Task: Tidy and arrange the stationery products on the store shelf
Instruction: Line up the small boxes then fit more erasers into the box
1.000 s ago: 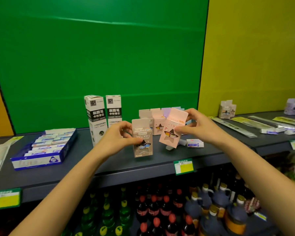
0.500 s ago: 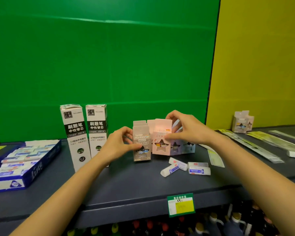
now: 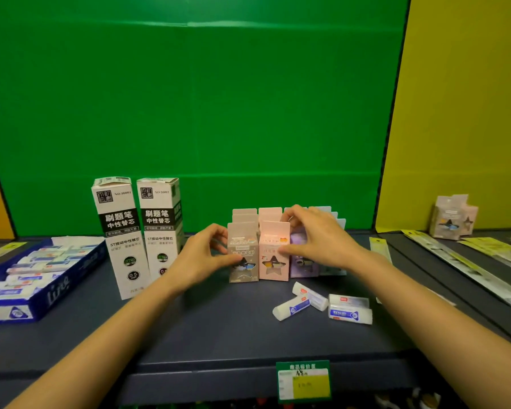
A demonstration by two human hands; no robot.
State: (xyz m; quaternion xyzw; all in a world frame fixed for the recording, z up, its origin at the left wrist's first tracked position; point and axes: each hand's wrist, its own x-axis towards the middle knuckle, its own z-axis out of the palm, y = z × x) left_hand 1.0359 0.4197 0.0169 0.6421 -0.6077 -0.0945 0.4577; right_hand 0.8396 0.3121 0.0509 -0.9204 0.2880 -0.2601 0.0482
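A cluster of small pastel boxes with star windows stands upright on the dark shelf (image 3: 219, 335). At its front are a grey-brown box (image 3: 243, 252) and a pink box (image 3: 273, 252), side by side and touching. My left hand (image 3: 202, 259) pinches the grey-brown box from its left side. My right hand (image 3: 316, 237) holds the pink box, thumb on its front and fingers over its top, and hides much of the purple box (image 3: 303, 267) behind. Several white erasers (image 3: 322, 305) lie loose in front of the cluster.
Two tall white refill boxes (image 3: 139, 231) stand left of the cluster. A blue tray of erasers (image 3: 36, 278) sits at far left. Long flat packets (image 3: 460, 261) and another small box group (image 3: 452, 216) lie at right. A price tag (image 3: 303, 380) hangs on the shelf edge.
Both hands moved the grey-brown and pink boxes back from mid-air and stood them upright side by side at the front of the cluster. The camera moved closer to the shelf.
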